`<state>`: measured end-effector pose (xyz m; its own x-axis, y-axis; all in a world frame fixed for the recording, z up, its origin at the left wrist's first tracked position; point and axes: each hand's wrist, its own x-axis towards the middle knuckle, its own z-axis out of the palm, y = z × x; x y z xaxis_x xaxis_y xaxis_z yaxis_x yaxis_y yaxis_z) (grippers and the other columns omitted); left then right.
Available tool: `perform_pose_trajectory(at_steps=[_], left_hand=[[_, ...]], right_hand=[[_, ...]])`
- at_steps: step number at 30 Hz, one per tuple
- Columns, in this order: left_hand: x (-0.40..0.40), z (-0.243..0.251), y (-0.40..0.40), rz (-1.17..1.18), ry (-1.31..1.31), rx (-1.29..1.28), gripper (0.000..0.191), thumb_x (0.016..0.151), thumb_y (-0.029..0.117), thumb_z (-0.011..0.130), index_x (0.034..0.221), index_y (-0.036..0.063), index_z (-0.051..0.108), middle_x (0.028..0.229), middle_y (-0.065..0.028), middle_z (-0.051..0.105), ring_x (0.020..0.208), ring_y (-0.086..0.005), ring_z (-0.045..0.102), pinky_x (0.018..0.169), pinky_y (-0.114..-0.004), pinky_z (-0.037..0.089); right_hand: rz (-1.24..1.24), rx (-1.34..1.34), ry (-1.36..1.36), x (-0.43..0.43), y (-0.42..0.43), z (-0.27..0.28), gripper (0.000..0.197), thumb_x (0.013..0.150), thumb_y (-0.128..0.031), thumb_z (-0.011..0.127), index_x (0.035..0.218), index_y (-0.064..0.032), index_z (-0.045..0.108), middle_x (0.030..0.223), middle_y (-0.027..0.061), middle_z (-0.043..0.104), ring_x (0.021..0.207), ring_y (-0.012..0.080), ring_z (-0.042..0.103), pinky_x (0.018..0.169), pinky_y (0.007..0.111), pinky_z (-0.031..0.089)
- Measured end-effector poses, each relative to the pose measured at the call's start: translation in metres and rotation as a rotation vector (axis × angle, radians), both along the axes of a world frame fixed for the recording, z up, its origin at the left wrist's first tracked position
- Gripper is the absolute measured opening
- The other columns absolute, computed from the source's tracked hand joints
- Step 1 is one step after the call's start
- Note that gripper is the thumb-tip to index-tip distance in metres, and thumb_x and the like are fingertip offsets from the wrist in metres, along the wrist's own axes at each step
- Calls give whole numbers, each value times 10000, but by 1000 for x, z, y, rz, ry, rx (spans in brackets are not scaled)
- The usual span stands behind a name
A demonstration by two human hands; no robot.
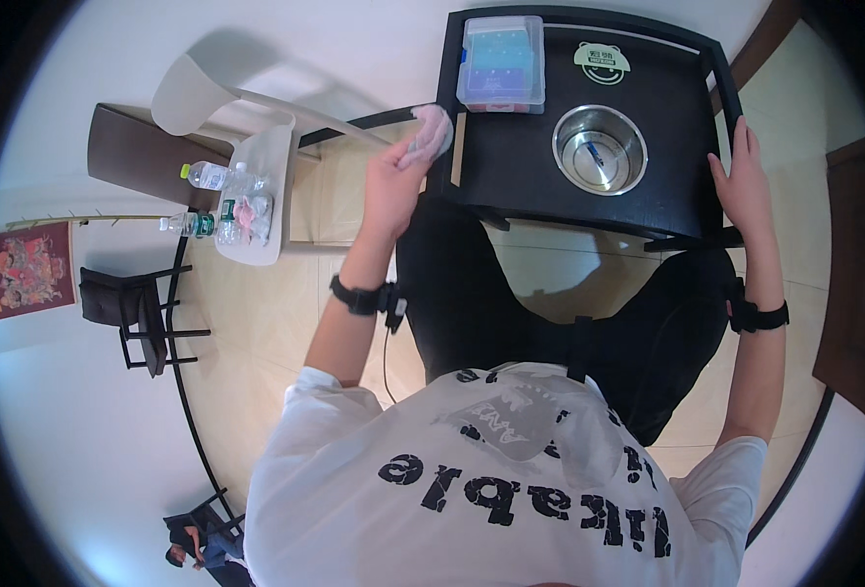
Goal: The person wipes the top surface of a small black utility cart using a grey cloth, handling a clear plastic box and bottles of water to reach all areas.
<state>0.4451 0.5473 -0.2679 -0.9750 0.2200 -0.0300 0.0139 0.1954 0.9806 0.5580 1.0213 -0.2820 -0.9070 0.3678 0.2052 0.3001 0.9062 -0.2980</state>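
My left hand (394, 183) grips a bunched pink and grey cloth (430, 138) beside the left edge of a small black table (506, 158). My right hand (748, 187) straddles the table's right rim, thumb on the inner side and straight fingers along the outer side. Between the hands, a round stainless steel bowl (564, 172) stands on the table top. Inside it lies a small dark blue object (595, 154), too small to name surely. A clear plastic box (502, 103) with blue and purple contents sits at the far left corner of the table.
A green bear-shaped sticker (603, 63) marks the table's far side. To the left, a white chair (249, 253) carries several plastic bottles (209, 176) and a pink and white cloth (255, 218). Black chairs (146, 315) stand farther off. A person (198, 547) sits at the lower left.
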Motion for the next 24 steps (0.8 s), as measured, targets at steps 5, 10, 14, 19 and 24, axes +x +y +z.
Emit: perform_pose_trajectory(at_steps=[5,10,14,19,24], left_hand=[[48,7,-1,52,133,-232,409,924,-13,621,1333,-9,644,987,-50,703,900,-69,601,844,-239,499],[29,7,-16,35,123,-380,409,931,-2,612,1338,6,644,1034,-61,715,934,-83,623,851,-246,505],[-24,15,-1,-102,-72,63,400,990,23,547,1384,53,606,1283,-85,660,1142,-164,633,918,-308,538],[-121,-1,9,-119,-349,412,427,1053,74,461,1477,105,487,1422,-120,554,1247,-241,586,984,-350,530],[-219,-39,0,-219,-458,747,361,1083,104,424,1443,74,446,1356,-143,560,1203,-269,588,994,-380,539]], right_hand=[[-12,49,16,3,-3,-1,726,978,-246,628,1551,0,256,1519,258,386,1264,452,548,1007,481,517],[-20,57,38,0,-9,2,726,973,-241,635,1547,4,263,1502,260,409,1236,453,569,995,484,523],[-49,53,9,2,-10,5,726,968,-253,641,1546,-2,278,1499,259,423,1200,452,594,983,480,530],[-82,77,17,4,-8,3,738,961,-277,649,1549,-16,287,1503,251,432,1191,444,603,990,477,527],[-59,69,9,-2,-22,11,749,952,-274,660,1546,-10,289,1489,243,449,1171,434,616,973,465,538]])
